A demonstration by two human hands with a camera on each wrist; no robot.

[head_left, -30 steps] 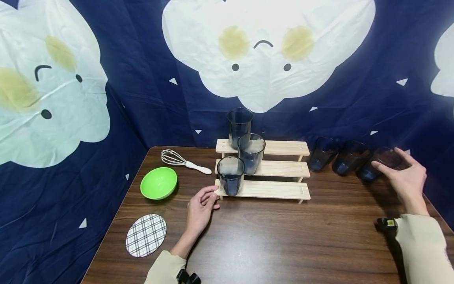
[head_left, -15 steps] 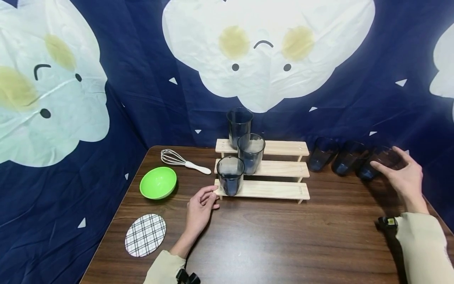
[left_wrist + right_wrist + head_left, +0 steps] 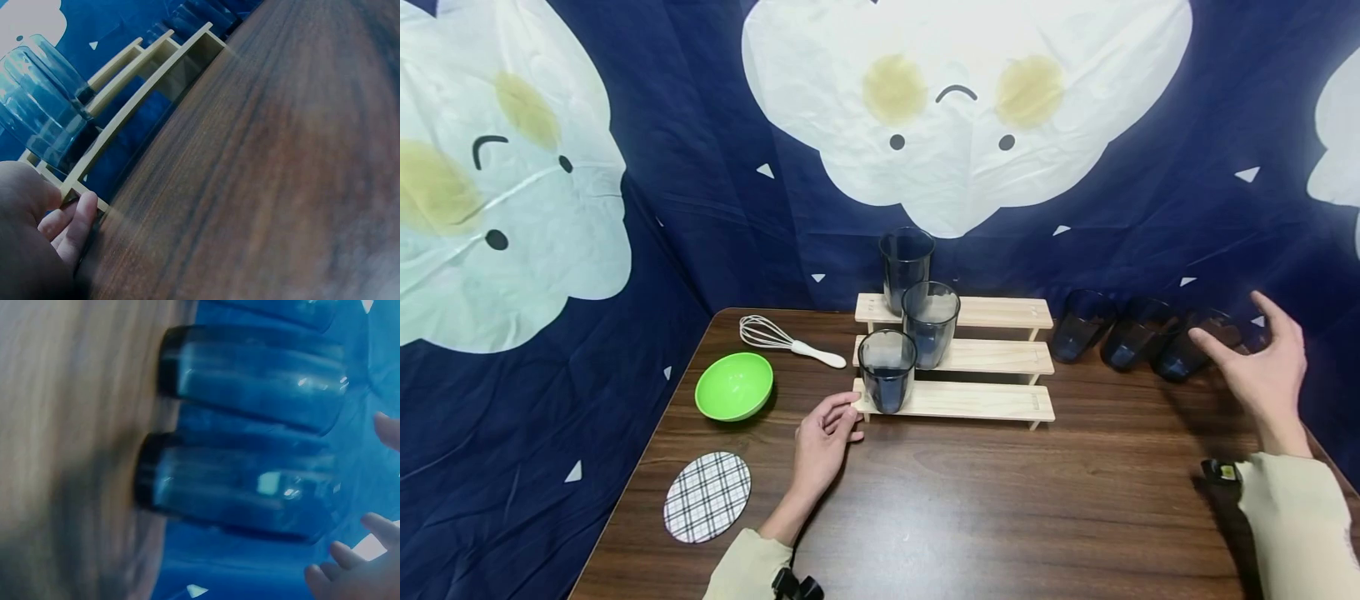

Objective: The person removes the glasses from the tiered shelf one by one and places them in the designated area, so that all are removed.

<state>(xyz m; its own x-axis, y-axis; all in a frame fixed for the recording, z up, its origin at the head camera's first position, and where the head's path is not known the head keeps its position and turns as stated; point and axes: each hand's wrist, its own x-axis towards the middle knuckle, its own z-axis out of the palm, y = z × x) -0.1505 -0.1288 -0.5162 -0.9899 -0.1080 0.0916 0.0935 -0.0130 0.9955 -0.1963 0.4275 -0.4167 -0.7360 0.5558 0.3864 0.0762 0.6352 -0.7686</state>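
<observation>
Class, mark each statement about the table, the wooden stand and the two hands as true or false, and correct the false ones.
1. Three tumblers stand on the stepped rack. True.
2. The right hand grips a tumbler. False: its fingers are spread open beside the nearest tumbler.
3. The left hand touches the rack's lower left corner. True.
4. The green bowl sits on the rack. False: it sits on the table, left of the rack.
5. The whisk lies in the bowl. False: it lies behind it.
</observation>
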